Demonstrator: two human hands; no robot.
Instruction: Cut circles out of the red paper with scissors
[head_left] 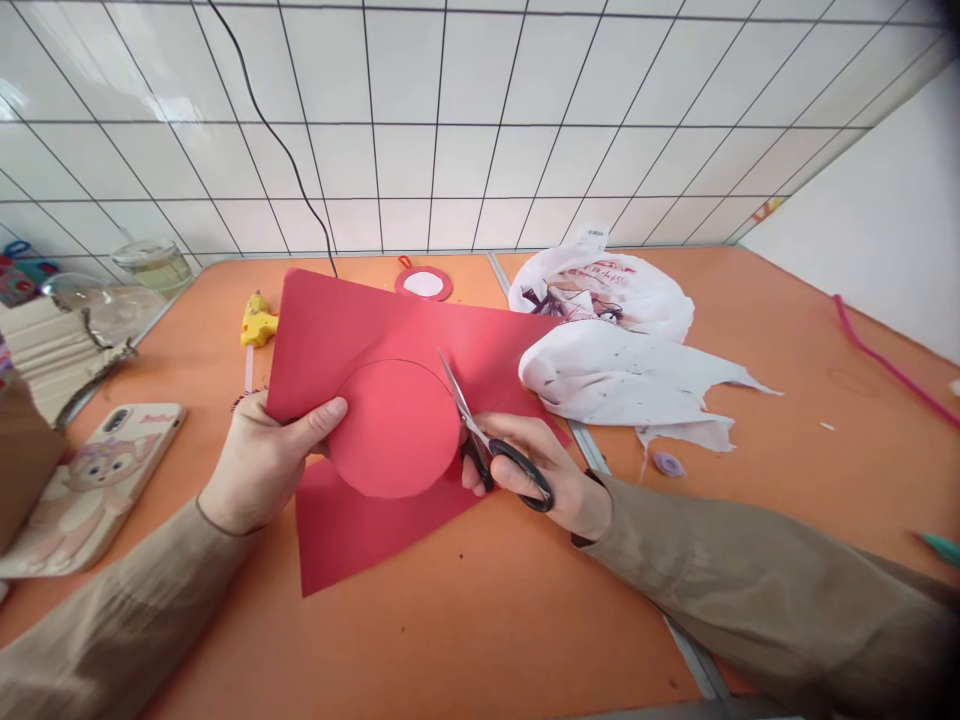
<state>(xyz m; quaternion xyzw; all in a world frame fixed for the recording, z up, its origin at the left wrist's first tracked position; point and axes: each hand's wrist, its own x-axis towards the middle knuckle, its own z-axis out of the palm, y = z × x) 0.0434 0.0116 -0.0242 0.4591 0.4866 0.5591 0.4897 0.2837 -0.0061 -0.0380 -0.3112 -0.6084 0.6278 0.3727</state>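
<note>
Left hand (259, 465) pinches a matte red paper sheet (360, 330) beside its part-cut disc (394, 430), above the orange surface (487, 620); right hand (536, 470) grips black-handled scissors (480, 435), steel blades in the curved cut.

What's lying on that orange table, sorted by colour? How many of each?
Red: 2, paper sheet, round mirror
Yellow: 1, glue gun
White: 1, plastic bag
Black: 1, scissors
Pink: 2, phone, cord
Total: 7
</note>
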